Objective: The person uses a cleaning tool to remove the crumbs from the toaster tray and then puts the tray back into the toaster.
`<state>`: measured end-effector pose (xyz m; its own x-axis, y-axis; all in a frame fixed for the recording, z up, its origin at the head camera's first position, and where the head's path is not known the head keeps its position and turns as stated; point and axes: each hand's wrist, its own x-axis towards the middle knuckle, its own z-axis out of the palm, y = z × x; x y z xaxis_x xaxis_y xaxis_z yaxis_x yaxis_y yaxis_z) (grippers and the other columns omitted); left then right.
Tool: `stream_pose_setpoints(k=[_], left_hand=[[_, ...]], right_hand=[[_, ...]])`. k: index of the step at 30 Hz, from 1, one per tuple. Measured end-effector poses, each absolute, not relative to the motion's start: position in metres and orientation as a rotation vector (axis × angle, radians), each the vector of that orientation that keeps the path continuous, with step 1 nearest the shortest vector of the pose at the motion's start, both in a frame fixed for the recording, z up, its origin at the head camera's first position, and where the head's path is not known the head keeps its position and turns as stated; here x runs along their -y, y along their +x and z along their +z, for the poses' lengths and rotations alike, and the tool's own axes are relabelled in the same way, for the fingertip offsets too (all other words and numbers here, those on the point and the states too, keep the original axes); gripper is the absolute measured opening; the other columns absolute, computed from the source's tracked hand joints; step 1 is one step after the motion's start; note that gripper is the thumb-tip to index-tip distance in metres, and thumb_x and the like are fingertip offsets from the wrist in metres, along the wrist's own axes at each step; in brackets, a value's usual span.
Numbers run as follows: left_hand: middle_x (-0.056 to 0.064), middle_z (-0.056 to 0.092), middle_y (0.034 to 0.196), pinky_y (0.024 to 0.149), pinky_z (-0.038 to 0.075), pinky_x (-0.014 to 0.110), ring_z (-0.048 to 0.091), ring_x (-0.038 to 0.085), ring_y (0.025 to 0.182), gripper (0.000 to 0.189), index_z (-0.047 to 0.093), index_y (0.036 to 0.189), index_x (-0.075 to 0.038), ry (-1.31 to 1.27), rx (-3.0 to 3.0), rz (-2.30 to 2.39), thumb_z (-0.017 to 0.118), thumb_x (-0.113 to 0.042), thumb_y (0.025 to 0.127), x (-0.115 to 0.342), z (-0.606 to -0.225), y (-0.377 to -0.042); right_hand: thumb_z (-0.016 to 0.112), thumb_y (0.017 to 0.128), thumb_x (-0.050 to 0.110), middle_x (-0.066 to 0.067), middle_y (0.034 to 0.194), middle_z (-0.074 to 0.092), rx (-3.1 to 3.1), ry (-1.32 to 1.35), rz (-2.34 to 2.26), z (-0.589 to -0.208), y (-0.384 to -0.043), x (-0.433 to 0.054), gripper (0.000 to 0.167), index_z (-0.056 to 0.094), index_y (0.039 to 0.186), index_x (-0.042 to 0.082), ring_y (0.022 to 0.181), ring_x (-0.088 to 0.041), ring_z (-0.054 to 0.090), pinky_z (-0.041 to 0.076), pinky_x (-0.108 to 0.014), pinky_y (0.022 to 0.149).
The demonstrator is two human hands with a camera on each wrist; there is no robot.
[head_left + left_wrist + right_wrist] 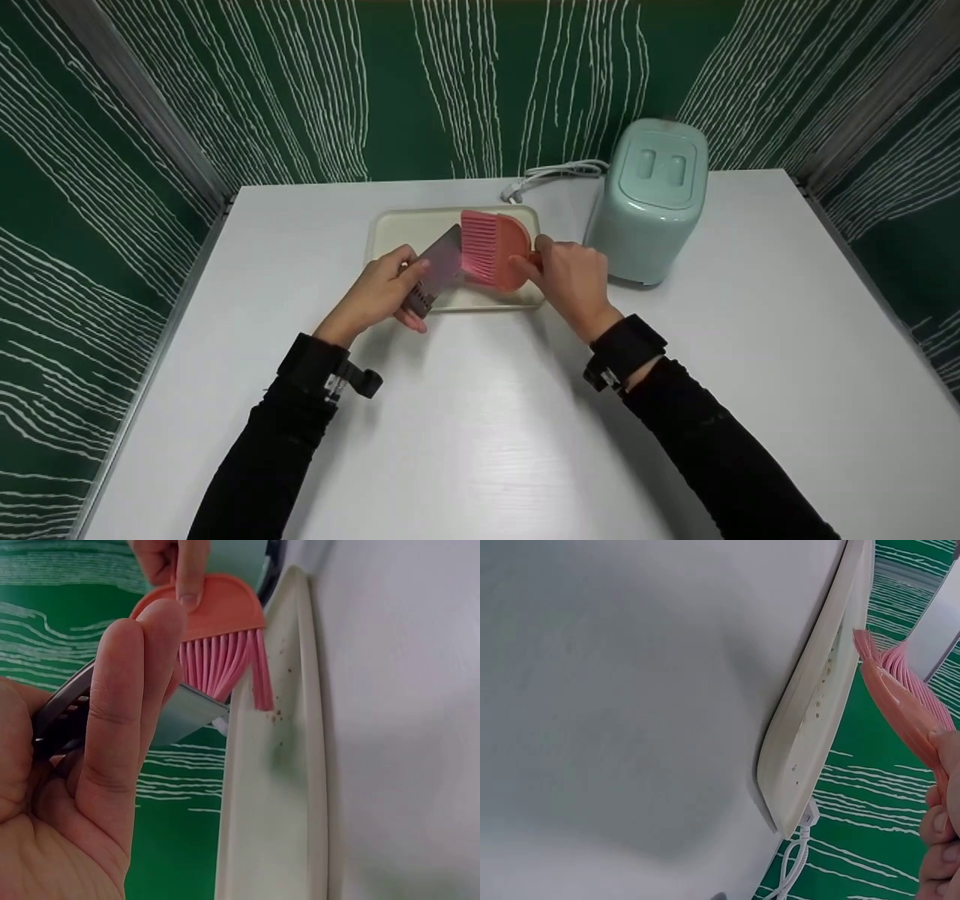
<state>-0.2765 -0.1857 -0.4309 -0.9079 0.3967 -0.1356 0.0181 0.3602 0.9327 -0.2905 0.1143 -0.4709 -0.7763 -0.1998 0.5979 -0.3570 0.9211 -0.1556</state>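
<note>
My left hand (381, 289) grips the dark slotted end of a flat, shiny metal crumb tray (442, 261), tilted above a cream serving tray (401, 225). My right hand (574, 277) holds a small orange hand brush (514, 251) by its handle, thumb on the brush head. In the left wrist view its pink bristles (214, 664) bend against the metal plate. Brown crumbs (277, 716) lie scattered in the serving tray below. The right wrist view shows more crumbs (817, 705) along that tray, with the brush over it.
A mint-green toaster (656, 202) stands to the right of the serving tray, near my right hand. Its white cord and plug (555, 172) lie behind, by the back edge of the white table (480, 420). Green walls (390, 90) with white lines enclose the table.
</note>
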Motion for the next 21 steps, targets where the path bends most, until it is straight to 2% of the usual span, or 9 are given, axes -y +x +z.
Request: stream_pose_setpoints(k=[11,16,21], left_hand=[[0.024,0.077,0.079,0.060,0.064,0.054,0.077,0.025,0.056,0.036,0.049,0.106,-0.002,0.408,-2.300,1.538,0.043,-0.036,0.118,0.1875,-0.4325,-0.2758],[0.023,0.076,0.078,0.062,0.064,0.057,0.077,0.025,0.056,0.034,0.049,0.106,-0.002,0.391,-2.292,1.539,0.043,-0.034,0.118,0.1876,-0.4335,-0.2754],[0.021,0.076,0.077,0.062,0.064,0.058,0.077,0.024,0.055,0.031,0.050,0.106,-0.002,0.364,-2.300,1.530,0.043,-0.030,0.118,0.1881,-0.4351,-0.2759]], right_hand=[[0.074,0.100,0.051,-0.008,0.058,0.063,2.518,0.343,0.343,-0.4733,-0.2945,-0.1205,0.050,0.064,0.076,0.008,0.050,-0.024,0.057,0.045,-0.041,0.046],[0.073,0.100,0.052,-0.007,0.057,0.061,2.510,0.332,0.320,-0.4730,-0.2957,-0.1219,0.051,0.064,0.076,0.008,0.049,-0.023,0.054,0.044,-0.041,0.045],[0.072,0.101,0.052,-0.007,0.057,0.062,2.501,0.321,0.315,-0.4728,-0.2966,-0.1243,0.051,0.063,0.076,0.008,0.049,-0.025,0.058,0.047,-0.044,0.045]])
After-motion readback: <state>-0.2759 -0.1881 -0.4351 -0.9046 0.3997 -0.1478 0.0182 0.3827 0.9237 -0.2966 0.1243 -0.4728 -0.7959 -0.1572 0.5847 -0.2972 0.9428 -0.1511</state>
